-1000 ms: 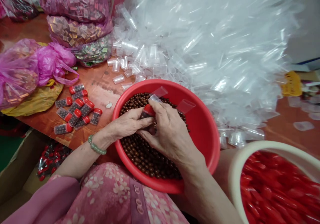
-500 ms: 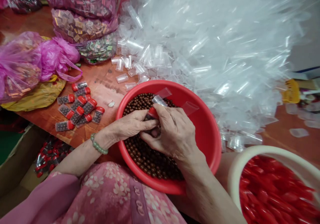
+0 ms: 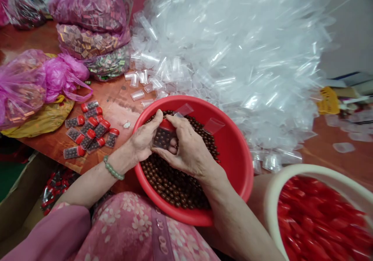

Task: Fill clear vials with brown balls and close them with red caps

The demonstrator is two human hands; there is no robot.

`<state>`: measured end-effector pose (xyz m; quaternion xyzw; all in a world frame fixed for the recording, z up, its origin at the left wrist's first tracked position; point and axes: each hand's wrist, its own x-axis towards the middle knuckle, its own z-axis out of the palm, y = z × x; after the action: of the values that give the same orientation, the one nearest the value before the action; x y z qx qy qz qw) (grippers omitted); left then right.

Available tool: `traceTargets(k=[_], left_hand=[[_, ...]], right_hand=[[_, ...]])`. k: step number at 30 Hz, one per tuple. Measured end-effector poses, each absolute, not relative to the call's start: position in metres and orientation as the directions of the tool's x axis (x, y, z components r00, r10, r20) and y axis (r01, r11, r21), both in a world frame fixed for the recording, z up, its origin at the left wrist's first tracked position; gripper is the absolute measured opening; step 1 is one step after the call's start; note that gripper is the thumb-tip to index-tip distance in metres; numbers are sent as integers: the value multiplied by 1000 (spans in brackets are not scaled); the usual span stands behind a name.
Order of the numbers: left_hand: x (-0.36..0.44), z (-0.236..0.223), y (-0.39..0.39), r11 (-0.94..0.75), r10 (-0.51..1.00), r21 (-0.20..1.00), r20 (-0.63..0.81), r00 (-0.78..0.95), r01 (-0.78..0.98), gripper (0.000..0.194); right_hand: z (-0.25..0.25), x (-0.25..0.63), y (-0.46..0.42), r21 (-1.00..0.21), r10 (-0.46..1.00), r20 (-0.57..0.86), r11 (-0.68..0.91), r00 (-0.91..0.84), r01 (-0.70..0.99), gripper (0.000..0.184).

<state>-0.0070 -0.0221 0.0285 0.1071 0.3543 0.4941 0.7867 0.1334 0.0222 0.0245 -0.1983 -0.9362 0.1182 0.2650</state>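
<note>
Over the red basin [image 3: 246,175], both my hands close around a clear plastic tube [image 3: 162,137] with brown balls inside and a red cap at its far end. My right hand [image 3: 189,150] grips it from the right, fingertips showing through the clear wall. From the left, my left hand [image 3: 140,140] presses it, thumb raised beside the cap and its other fingers mostly hidden. Loose brown balls [image 3: 175,191] fill the basin's lower part. Two empty clear tubes [image 3: 214,125] lie inside it, one partly behind my right hand.
A huge heap of clear tubes [image 3: 233,51] covers the table behind the basin. At right, a cream tub [image 3: 272,198] holds red caps [image 3: 314,218]. Several filled tubes [image 3: 87,130] lie left, beside pink bags [image 3: 23,86]. Below them, a cardboard box [image 3: 17,202] contains more.
The capped tube has turned so its ball-filled side shows between my hands. My left thumb has lifted up beside the cap, and the view has shifted slightly right.
</note>
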Motion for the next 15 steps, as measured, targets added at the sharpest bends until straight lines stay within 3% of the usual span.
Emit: traceTargets(k=[8,15], left_hand=[[-3,29,-21,529,787,481,-586,192,-699,41],[4,28,-26,429,828,594,-559,35,-681,30]], right_hand=[[18,133,24,-138,340,524,939,-781,316,68],[17,127,20,-72,259,615,959,-745,275,71]])
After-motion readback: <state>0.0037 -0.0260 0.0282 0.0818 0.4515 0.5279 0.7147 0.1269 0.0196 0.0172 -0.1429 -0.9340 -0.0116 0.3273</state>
